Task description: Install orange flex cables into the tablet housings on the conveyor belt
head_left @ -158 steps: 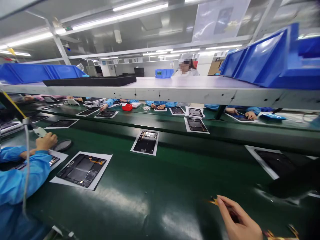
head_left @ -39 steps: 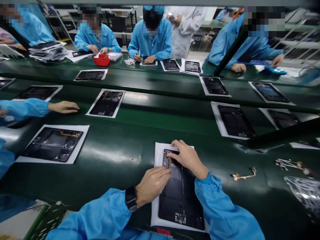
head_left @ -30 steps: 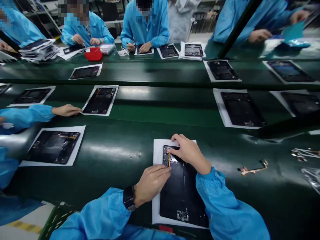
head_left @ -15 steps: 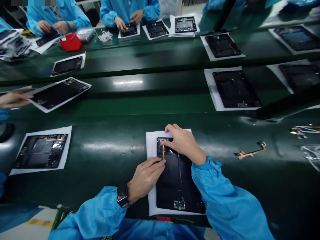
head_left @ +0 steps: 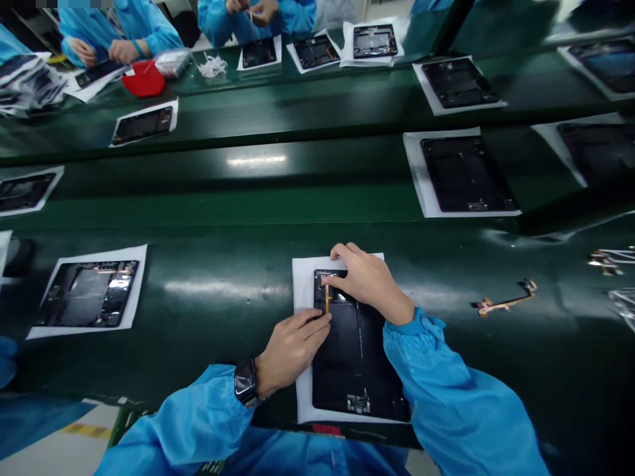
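Black tablet shell (head_left: 357, 357), near centre, on white paper (head_left: 304, 396); orange strip (head_left: 327, 301), far-left corner. Left hand (head_left: 292, 347): fingers together, strip's near end. Right hand (head_left: 366, 279): thumb at far end, fingers bent. Pinch unclear.

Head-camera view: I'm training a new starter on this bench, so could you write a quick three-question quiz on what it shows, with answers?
1. Multiple choice: on which wrist is the dark watch worn? a) left, b) right, c) both.

2. True or false: the loose gold-coloured piece lies to the right of the black panel under the hands.

3. Fill in the blank: the left hand and the right hand are both at an orange strip, close to the panel's ____ end, as the wearer looks at it (far or near).

Key: 1. a; 2. true; 3. far.
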Action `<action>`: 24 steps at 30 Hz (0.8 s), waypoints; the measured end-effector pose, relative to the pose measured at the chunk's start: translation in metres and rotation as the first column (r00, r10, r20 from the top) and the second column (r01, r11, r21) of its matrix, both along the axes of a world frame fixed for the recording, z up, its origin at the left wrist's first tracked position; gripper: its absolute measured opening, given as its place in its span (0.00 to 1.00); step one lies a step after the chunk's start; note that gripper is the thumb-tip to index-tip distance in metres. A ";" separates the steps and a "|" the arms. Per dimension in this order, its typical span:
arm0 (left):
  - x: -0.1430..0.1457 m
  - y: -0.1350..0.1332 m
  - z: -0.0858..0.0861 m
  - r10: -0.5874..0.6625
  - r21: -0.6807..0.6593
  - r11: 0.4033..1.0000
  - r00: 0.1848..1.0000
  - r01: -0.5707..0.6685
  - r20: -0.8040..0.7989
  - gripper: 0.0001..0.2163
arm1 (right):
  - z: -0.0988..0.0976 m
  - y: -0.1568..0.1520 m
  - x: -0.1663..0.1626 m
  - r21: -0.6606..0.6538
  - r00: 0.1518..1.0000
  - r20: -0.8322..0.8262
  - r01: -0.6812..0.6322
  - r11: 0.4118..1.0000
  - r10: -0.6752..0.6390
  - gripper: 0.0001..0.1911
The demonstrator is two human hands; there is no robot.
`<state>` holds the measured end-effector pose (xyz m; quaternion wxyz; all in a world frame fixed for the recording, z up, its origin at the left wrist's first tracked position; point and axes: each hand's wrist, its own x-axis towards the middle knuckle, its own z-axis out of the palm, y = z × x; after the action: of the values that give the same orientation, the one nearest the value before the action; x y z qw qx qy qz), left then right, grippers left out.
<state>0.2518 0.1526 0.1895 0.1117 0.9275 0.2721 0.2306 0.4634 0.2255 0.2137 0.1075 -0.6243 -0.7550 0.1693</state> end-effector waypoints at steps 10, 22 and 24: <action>-0.001 -0.001 0.000 -0.012 0.007 1.000 0.997 0.013 -0.083 0.09 | -0.001 0.001 -0.001 -0.012 1.000 0.005 0.001 1.000 -0.001 0.18; -0.004 0.013 0.021 -0.117 -0.127 0.987 0.985 0.101 -0.124 0.12 | 0.035 -0.020 0.023 -0.073 0.977 -0.206 -0.070 0.995 0.053 0.14; -0.005 0.013 0.020 -0.142 -0.096 0.987 0.975 0.127 -0.172 0.12 | 0.046 -0.033 0.026 -0.098 0.967 -0.252 -0.075 0.992 0.048 0.15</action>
<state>0.2463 0.1653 0.2093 0.1412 0.9552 0.2270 0.1267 0.4898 0.1927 0.2592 0.1625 -0.5793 -0.7443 0.2897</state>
